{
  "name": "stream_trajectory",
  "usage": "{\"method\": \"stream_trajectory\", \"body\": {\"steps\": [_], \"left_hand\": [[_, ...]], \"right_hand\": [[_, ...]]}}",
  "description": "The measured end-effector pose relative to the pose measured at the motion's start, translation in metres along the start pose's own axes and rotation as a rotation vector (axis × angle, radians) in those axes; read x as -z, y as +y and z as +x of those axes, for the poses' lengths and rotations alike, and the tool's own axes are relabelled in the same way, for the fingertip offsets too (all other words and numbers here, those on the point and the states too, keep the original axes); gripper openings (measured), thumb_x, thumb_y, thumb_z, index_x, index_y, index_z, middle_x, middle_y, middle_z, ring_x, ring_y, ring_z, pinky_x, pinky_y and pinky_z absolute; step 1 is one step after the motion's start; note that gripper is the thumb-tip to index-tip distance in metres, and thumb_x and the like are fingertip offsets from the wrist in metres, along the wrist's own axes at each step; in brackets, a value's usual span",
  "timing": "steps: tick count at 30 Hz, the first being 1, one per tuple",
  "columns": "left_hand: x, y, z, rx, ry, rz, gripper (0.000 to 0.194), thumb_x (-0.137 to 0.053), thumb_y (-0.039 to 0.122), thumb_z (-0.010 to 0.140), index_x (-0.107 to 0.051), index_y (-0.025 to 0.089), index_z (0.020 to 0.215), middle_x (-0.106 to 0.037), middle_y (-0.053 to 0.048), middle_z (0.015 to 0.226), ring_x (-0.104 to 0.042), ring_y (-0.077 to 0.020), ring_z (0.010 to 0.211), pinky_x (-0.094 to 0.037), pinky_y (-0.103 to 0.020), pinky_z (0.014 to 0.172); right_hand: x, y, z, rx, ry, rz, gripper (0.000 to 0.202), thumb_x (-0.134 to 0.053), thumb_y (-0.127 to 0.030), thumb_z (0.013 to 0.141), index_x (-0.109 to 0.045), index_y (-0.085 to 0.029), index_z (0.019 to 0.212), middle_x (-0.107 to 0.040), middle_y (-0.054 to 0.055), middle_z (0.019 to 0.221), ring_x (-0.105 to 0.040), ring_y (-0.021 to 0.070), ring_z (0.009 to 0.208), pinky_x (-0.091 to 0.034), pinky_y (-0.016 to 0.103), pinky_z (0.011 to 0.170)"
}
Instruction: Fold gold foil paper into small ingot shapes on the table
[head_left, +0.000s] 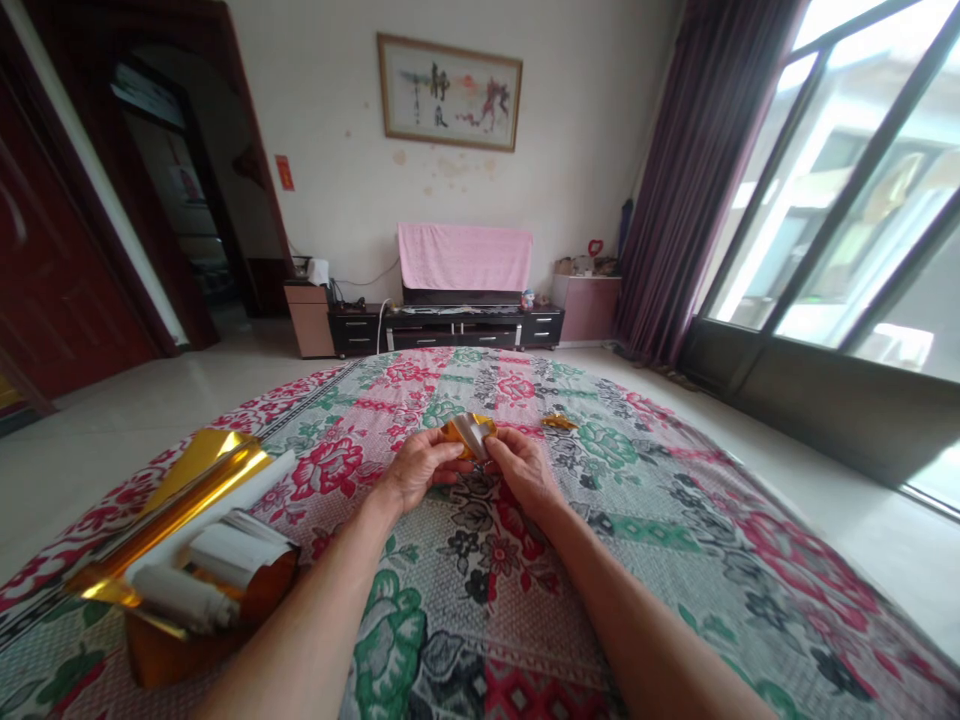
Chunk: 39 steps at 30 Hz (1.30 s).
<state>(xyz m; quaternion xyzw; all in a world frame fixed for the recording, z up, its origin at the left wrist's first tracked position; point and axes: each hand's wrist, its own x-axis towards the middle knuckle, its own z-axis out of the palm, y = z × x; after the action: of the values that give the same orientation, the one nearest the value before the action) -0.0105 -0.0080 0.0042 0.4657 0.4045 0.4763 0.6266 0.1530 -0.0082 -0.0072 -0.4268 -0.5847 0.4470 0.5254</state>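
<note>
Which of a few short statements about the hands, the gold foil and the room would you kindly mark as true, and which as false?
1. The left hand and right hand both hold the small foil piece. True.
2. The large gold foil sheets lie beside the right forearm. False: the large gold foil sheets lie beside the left forearm.
3. A crumpled gold bit lies on the floral tablecloth, apart from both hands. True.
4. The pink cloth covers the framed picture. False: the pink cloth hangs below it, above the black cabinet.
5. The purple curtain hangs beside the window. True.
</note>
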Motion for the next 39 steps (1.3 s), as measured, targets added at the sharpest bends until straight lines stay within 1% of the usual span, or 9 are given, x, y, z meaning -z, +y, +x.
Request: {"method": "stream_trajectory", "body": {"steps": [11, 17, 20, 23, 27, 29, 32, 36, 39], "left_hand": [[-0.001, 0.0, -0.001, -0.026, -0.056, 0.056, 0.025, -0.066, 0.017, 0.067, -0.063, 0.014, 0.092, -0.069, -0.007, 0.087, -0.066, -0.0108, 0.061, -0.045, -0.014, 0.045], [-0.002, 0.003, -0.004, -0.03, -0.041, 0.019, 0.035, -0.07, 0.028, 0.066, -0.056, 0.016, 0.096, -0.067, -0.004, 0.083, -0.065, -0.0125, 0.058, -0.044, -0.015, 0.042], [-0.003, 0.003, -0.005, -0.078, 0.011, 0.043, 0.042, -0.071, 0.032, 0.066, -0.053, 0.018, 0.102, -0.063, 0.001, 0.074, -0.059, -0.0079, 0.047, -0.038, -0.014, 0.037], [-0.003, 0.001, -0.004, -0.159, 0.039, 0.114, 0.044, -0.07, 0.028, 0.065, -0.054, 0.017, 0.105, -0.056, 0.006, 0.06, -0.051, -0.0043, 0.04, -0.034, -0.013, 0.035], [-0.004, -0.002, -0.004, -0.171, -0.003, 0.179, 0.037, -0.067, 0.025, 0.066, -0.06, 0.014, 0.1, -0.056, 0.005, 0.053, -0.051, -0.0053, 0.042, -0.036, -0.013, 0.038], [-0.004, -0.002, -0.003, -0.141, -0.009, 0.179, 0.033, -0.067, 0.026, 0.065, -0.062, 0.013, 0.095, -0.059, 0.003, 0.056, -0.053, -0.0063, 0.043, -0.037, -0.014, 0.037], [-0.006, -0.002, -0.001, -0.089, 0.047, 0.16, 0.029, -0.066, 0.033, 0.067, -0.063, 0.012, 0.088, -0.064, -0.001, 0.063, -0.056, -0.008, 0.043, -0.037, -0.014, 0.035], [-0.008, -0.003, 0.001, -0.09, 0.165, 0.171, 0.035, -0.062, 0.043, 0.071, -0.064, 0.012, 0.088, -0.066, -0.003, 0.064, -0.06, -0.0114, 0.045, -0.039, -0.016, 0.035], [-0.01, -0.005, 0.002, -0.117, 0.201, 0.204, 0.037, -0.06, 0.046, 0.073, -0.065, 0.012, 0.087, -0.065, -0.002, 0.06, -0.058, -0.0119, 0.041, -0.038, -0.017, 0.033]], "right_hand": [[-0.003, -0.005, -0.001, 0.048, -0.057, 0.0, 0.02, -0.055, -0.038, 0.072, -0.054, -0.018, 0.073, -0.053, -0.003, 0.062, -0.044, 0.0083, 0.053, -0.035, 0.02, 0.05], [-0.003, -0.004, -0.001, 0.053, -0.084, 0.014, 0.02, -0.057, -0.037, 0.07, -0.055, -0.018, 0.071, -0.051, -0.004, 0.059, -0.039, 0.0071, 0.05, -0.028, 0.021, 0.048], [-0.003, -0.004, -0.001, 0.071, -0.11, 0.011, 0.02, -0.058, -0.037, 0.07, -0.055, -0.017, 0.067, -0.046, -0.005, 0.055, -0.035, 0.0066, 0.049, -0.025, 0.021, 0.047], [-0.001, -0.006, -0.002, 0.07, -0.12, 0.004, 0.02, -0.057, -0.036, 0.071, -0.055, -0.017, 0.065, -0.045, -0.005, 0.054, -0.035, 0.007, 0.049, -0.025, 0.022, 0.048], [0.0, -0.002, 0.0, 0.05, -0.102, -0.01, 0.021, -0.054, -0.038, 0.073, -0.055, -0.018, 0.067, -0.047, -0.004, 0.055, -0.038, 0.0082, 0.05, -0.027, 0.022, 0.048], [-0.001, 0.003, 0.002, 0.061, -0.089, 0.021, 0.021, -0.054, -0.04, 0.073, -0.055, -0.019, 0.074, -0.049, -0.004, 0.058, -0.04, 0.009, 0.052, -0.03, 0.022, 0.049], [-0.002, 0.01, 0.005, 0.096, -0.064, 0.071, 0.024, -0.055, -0.04, 0.074, -0.052, -0.021, 0.088, -0.051, -0.005, 0.062, -0.043, 0.0097, 0.052, -0.033, 0.022, 0.049], [-0.004, 0.012, 0.004, 0.159, -0.079, 0.044, 0.019, -0.058, -0.036, 0.074, -0.052, -0.021, 0.085, -0.052, -0.004, 0.066, -0.044, 0.0092, 0.056, -0.035, 0.021, 0.051], [-0.005, 0.007, 0.002, 0.152, -0.136, 0.083, 0.024, -0.066, -0.031, 0.067, -0.053, -0.021, 0.085, -0.056, -0.003, 0.073, -0.049, 0.0099, 0.061, -0.038, 0.022, 0.055]]}}
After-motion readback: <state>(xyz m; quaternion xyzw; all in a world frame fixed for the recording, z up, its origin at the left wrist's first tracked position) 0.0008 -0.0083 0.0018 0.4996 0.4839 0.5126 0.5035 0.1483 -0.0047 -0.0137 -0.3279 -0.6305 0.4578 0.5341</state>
